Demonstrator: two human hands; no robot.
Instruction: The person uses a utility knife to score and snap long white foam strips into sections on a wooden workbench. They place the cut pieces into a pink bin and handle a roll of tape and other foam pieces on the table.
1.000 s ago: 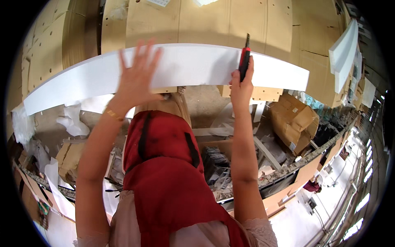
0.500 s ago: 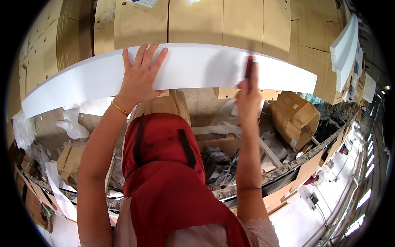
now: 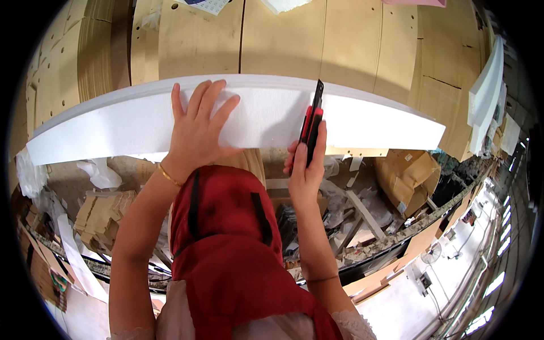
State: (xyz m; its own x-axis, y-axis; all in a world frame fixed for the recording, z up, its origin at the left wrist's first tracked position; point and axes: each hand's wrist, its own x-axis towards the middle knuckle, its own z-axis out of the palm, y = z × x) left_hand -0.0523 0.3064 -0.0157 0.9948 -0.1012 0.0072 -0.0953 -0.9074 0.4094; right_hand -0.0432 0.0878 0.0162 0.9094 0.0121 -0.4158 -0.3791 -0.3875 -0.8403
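A long white foam-like strip [image 3: 260, 116] lies crosswise in front of me, along the near side of the tan boards. My left hand [image 3: 198, 127] rests on the left half of the strip with its fingers spread. In my right hand [image 3: 306, 164] is a red and black utility knife [image 3: 311, 122], its dark blade extended and pointing away from me. The knife is over the strip, right of the middle; whether the blade touches it I cannot tell.
Tan boards [image 3: 283, 39] with drilled holes lie beyond the strip. More white pieces [image 3: 484, 99] stand at the far right. Below the strip are a crumpled cardboard box [image 3: 405, 175], another carton [image 3: 102, 218], plastic wrap [image 3: 102, 173] and scrap. A pink item [image 3: 416, 2] shows at the top edge.
My right hand and the knife have moved left along the strip. My left hand stays spread on it. The strip appears slightly lower in view, with more of its far edge showing.
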